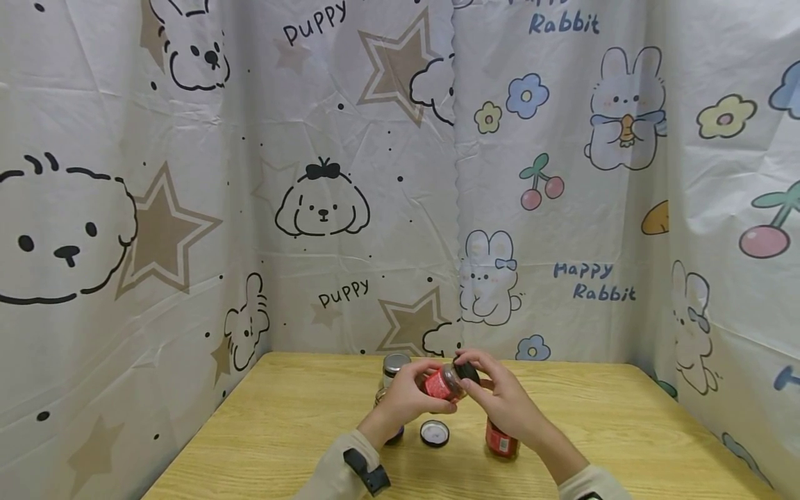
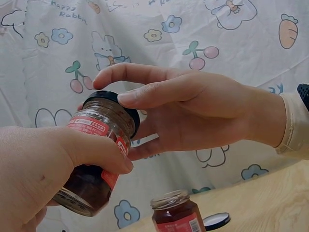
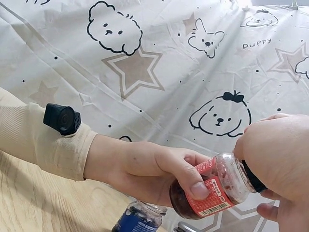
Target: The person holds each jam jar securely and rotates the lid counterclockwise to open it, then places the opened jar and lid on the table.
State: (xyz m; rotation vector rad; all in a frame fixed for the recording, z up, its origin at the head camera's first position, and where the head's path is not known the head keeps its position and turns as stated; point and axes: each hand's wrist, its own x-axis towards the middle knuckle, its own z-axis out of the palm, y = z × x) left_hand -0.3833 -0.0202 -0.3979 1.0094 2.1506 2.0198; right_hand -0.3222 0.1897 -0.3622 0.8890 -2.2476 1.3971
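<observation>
A glass jar with a red label and dark contents is held tilted above the table. My left hand grips it round the body, thumb across the label in the left wrist view. The jar's black lid sits at its mouth. My right hand pinches this lid between thumb and fingers. Below the right hand stands a second red-labelled jar, its mouth uncovered in the left wrist view. A lid lies on the table with its pale inside up.
A silver-lidded jar stands at the table's back, behind the left hand. A blue-labelled jar without a lid is partly hidden below the left forearm. Another lid lies beside the uncovered red-labelled jar. Printed curtains enclose the wooden table.
</observation>
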